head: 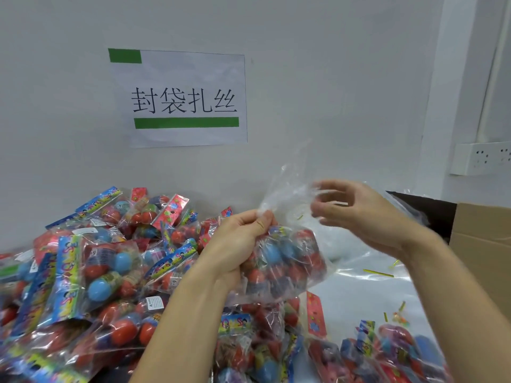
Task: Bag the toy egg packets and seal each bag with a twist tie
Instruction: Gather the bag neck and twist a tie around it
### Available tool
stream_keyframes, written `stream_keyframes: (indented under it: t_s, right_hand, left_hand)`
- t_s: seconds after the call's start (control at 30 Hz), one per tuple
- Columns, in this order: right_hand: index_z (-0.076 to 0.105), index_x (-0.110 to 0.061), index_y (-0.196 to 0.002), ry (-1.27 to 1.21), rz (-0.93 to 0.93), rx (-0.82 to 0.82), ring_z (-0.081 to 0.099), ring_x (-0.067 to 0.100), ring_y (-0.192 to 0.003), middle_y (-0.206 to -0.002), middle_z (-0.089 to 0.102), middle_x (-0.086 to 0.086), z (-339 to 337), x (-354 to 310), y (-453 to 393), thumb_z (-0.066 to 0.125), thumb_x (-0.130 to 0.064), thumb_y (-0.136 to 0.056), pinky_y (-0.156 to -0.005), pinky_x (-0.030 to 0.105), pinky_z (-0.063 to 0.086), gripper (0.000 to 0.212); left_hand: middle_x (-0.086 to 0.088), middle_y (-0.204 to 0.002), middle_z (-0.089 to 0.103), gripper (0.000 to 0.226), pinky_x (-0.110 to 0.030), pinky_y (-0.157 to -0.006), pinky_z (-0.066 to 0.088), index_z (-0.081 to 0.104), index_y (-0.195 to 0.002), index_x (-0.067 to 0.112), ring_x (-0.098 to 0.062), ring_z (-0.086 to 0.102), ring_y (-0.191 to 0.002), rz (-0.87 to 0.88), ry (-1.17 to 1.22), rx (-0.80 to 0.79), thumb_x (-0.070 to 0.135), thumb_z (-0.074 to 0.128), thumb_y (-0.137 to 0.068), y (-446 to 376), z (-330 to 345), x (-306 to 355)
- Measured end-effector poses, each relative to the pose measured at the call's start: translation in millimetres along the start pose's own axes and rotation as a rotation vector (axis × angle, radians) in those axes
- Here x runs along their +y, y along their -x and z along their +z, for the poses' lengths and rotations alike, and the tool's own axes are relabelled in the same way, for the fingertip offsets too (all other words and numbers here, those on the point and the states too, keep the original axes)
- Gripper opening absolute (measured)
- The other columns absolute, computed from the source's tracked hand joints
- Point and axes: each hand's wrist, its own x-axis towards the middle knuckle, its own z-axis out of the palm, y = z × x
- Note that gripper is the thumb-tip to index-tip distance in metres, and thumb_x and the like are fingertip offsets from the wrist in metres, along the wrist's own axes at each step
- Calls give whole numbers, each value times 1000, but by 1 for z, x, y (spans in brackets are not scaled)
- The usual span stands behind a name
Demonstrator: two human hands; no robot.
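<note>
My left hand [243, 239] grips the gathered neck of a clear plastic bag [284, 261] filled with red and blue toy egg packets, holding it above the table. The bag's loose top [287, 186] stands up above my fist. My right hand [359, 214] hovers to the right of that top, blurred by motion, fingers curled at the plastic; whether it pinches anything I cannot tell. A big heap of toy egg packets [91, 261] covers the left of the table. A yellow-green twist tie [378, 273] lies on clear plastic at the right.
More egg packets [392, 352] lie at the front right. A cardboard box [484, 244] stands at the right edge. Loose clear bags [367, 294] cover the table on the right. A paper sign [188, 98] hangs on the wall, and a socket strip [481, 158] sits at far right.
</note>
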Motion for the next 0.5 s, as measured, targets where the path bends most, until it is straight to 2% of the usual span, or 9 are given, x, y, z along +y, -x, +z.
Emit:
stream_keyframes:
  t_s: [0.03, 0.1, 0.17, 0.23, 0.27, 0.3, 0.37, 0.43, 0.5]
  right_hand:
    - [72, -17, -106, 135, 39, 33, 72, 14, -81, -95, 73, 7, -8, -6, 3, 79, -26, -81, -76, 27, 59, 28]
    - [78, -14, -88, 364, 96, 53, 69, 11, -66, -76, 74, 3, -21, -19, 10, 74, -26, -88, -60, 19, 54, 12]
    - [81, -16, -78, 455, 134, -5, 65, 7, -57, -68, 73, 0, -21, -35, 18, 71, -31, -90, -53, 16, 50, 22]
    - [81, -15, -78, 465, 149, -60, 66, 7, -55, -70, 74, 0, -5, -52, 24, 68, -37, -91, -50, 15, 48, 29]
    - [80, -13, -78, 486, 148, -69, 67, 8, -53, -69, 75, 0, 6, -56, 25, 66, -40, -92, -48, 15, 48, 34]
    - [79, -12, -78, 531, 147, -57, 67, 8, -52, -68, 75, 0, 18, -58, 24, 63, -45, -94, -48, 17, 49, 40]
    - [78, -10, -76, 647, 138, -14, 69, 13, -53, -65, 74, 4, 40, -58, 20, 58, -54, -94, -54, 26, 55, 51]
    - [77, -6, -77, 688, 144, 44, 68, 23, -57, -62, 71, 8, 51, -52, 16, 57, -57, -94, -63, 33, 56, 57]
    - [76, 0, -79, 661, 172, 105, 55, 26, -51, -54, 62, 8, 51, -46, 12, 62, -57, -91, -58, 31, 49, 60]
  left_hand:
    - [-5, -79, 73, 28, -51, -97, 52, 77, -68, 16, -28, 67, -90, 14, -35, 57, 26, 67, -91, -1, 3, 0]
    - [0, -76, 74, 28, -49, -95, 54, 77, -70, 18, -28, 70, -94, 56, -103, 148, 27, 66, -95, -1, 10, -2]
    - [8, -70, 73, 27, -32, -77, 56, 75, -72, 20, -16, 70, -83, 105, -170, 219, 30, 66, -95, -1, 16, -3]
    - [14, -63, 70, 28, -14, -57, 49, 74, -69, 24, 3, 62, -62, 162, -236, 276, 29, 66, -96, 2, 23, -3]
    - [14, -59, 69, 29, -11, -50, 46, 73, -68, 25, 6, 58, -54, 192, -277, 292, 28, 66, -96, 3, 26, -3]
    - [12, -56, 66, 30, -13, -46, 44, 73, -67, 25, 4, 55, -48, 218, -327, 303, 28, 65, -96, 4, 30, -3]
    - [10, -48, 59, 32, -23, -45, 40, 74, -67, 21, -2, 49, -42, 277, -456, 321, 28, 63, -97, 9, 37, -3]
    - [7, -52, 58, 35, -31, -53, 43, 70, -63, 17, -13, 54, -55, 347, -592, 355, 21, 61, -97, 11, 41, -5]
    - [1, -59, 58, 42, -42, -65, 49, 58, -54, 23, -29, 58, -71, 400, -709, 391, 16, 58, -95, 12, 44, -6]
